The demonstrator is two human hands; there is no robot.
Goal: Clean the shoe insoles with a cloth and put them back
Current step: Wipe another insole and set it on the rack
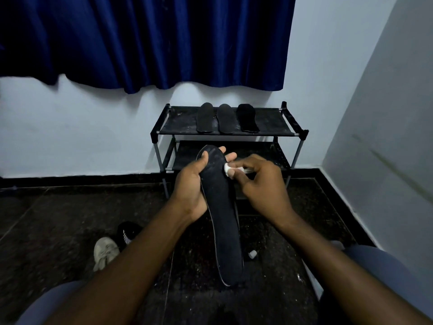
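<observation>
The fingers (242,165) of the right hand (262,184) pinch a small white cloth (227,168) against the edge of the insole (222,219) near its toe. The left hand (189,186) clamps that insole from the other side. Wiping should go best in short, firm strokes toward the heel. Beyond the fingers, three more insoles (225,119) lie on top of the rack (161,127).

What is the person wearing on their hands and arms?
Nothing visible. The left hand and right hand are bare, with no gloves, rings, watch or bracelet showing. The left forearm and right forearm are uncovered down to the frame's edge; no sleeve is in view.
</observation>
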